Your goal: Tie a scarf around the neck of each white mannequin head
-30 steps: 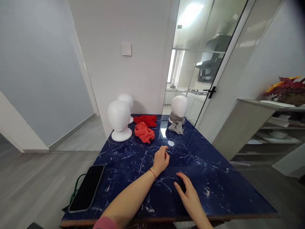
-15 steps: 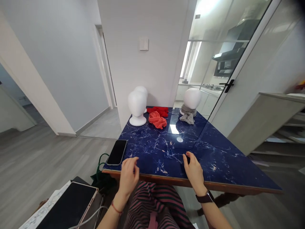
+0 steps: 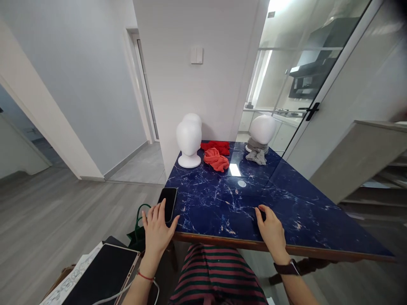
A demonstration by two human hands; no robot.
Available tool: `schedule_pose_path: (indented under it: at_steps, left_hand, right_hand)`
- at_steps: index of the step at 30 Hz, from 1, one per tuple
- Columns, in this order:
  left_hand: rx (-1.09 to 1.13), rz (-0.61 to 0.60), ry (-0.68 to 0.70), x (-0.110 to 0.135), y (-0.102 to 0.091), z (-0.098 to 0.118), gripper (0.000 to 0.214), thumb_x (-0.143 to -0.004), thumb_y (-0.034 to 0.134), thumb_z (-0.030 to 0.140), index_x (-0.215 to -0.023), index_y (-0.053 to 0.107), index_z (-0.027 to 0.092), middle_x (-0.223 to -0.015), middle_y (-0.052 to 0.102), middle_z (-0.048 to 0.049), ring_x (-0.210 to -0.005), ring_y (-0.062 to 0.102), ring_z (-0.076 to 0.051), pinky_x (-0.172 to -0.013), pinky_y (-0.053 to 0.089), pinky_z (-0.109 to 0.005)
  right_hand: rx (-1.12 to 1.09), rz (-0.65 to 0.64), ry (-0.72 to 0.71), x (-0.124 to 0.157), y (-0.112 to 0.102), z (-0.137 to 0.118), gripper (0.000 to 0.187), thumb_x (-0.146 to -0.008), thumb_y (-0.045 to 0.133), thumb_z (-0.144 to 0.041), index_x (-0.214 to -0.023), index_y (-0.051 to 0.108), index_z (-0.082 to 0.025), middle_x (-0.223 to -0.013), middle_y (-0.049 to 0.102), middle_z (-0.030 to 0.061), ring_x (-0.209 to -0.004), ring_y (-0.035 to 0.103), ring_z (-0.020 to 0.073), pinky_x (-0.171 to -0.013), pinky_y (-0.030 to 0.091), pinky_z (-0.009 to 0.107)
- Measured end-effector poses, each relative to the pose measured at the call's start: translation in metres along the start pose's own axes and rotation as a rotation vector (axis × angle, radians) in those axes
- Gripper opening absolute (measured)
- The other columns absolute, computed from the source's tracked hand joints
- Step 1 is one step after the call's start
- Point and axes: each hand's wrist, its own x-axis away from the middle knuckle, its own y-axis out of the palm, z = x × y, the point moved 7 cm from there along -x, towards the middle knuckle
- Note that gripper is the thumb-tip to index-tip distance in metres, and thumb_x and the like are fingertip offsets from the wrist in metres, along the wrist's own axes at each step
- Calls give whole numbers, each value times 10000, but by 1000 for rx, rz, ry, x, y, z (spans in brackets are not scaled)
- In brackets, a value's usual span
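My left hand [image 3: 157, 226] is spread with fingers apart, over the near left corner of the table and partly covering a dark smartphone [image 3: 171, 199]; whether it touches the phone I cannot tell. Near the front edge of the blue marbled table [image 3: 203, 207], my right hand [image 3: 270, 228] hovers or rests with thumb and fingers apart, holding nothing. At the back left, a white mannequin head [image 3: 188, 140] stands before a second white head [image 3: 193, 116]. Beside them lie a coral scarf [image 3: 216, 160] and a red scarf [image 3: 219, 147]. A grey scarf [image 3: 256, 156] wraps the neck of another mannequin head [image 3: 263, 129] at the back right.
At the lower left, a tablet [image 3: 103, 275] with a white cable [image 3: 116, 295] lies on papers. A green bag [image 3: 137, 237] hangs or stands by the table's left corner. A glass door [image 3: 286, 76] and a shelf unit [image 3: 349, 156] stand to the right.
My left hand has moved left onto the phone's area, its fingers spreading from a loose curl. The right hand keeps much the same pose. The whole view has shifted slightly.
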Motion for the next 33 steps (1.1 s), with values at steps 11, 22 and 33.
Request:
schedule_pose_path:
  at_steps: [11,22,33]
  left_hand:
    - [79,-224,-110,-17,8,-28,756,-838,488,514,-1448,210,166,-1332,428,-188,-1110,549,-314,-862,482,-428]
    - [100,-65,-80,-41,-4,-17,598,-852,495,482,-1320,416,118,-1286,469,-209,-1184,484,-354,-919,449,-511]
    - [594,-196,598,7,9,161,421,-858,454,90,-1268,467,183,-1265,536,-126,-1186,499,-221,-993,454,-406]
  right_hand:
    - [-20,-23,13,1,3,5,518,-916,255,-577,-1102,544,-189,-1093,643,105,-951,619,281,-786,478,385]
    - [-34,-60,-4,2,5,7,491,-929,278,-540,-1137,531,-174,-1124,627,111,-964,618,275,-791,494,378]
    - [-138,-96,28,-7,10,13,362,-899,402,-468,-1062,567,-191,-1100,616,104,-987,610,264,-845,497,415]
